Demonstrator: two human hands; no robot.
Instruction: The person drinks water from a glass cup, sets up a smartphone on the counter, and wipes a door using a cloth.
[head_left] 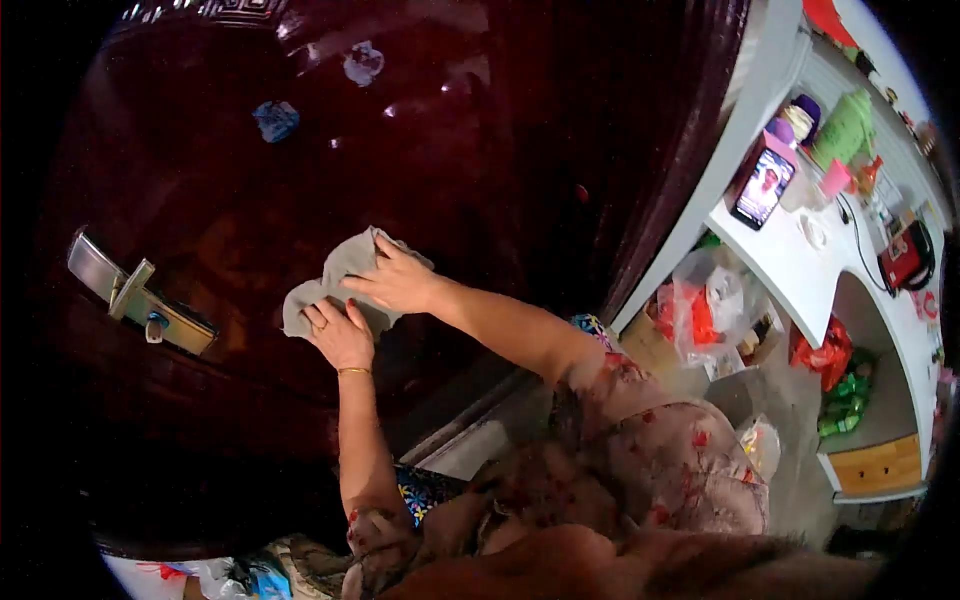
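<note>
A grey cloth [350,255] lies bunched against a glossy dark red door [200,190]. My left hand [342,338], with a thin gold bracelet at its wrist, holds the cloth's lower left part against the surface, fingers bent over it. Up and to the right, my right hand [402,282] presses the same cloth, its fingers spread across it. The fabric partly hides under both palms. To the left of the hands a metal door handle and lock plate [170,315] are mounted on the door.
Two blue-white patches, a darker one [276,121] and a paler one [363,63], show on the door. At right, a white desk [790,265] bears a phone [764,188] and a green item [845,130]. Plastic bags [705,305] stand beneath it. A wooden drawer [877,463] is lower right.
</note>
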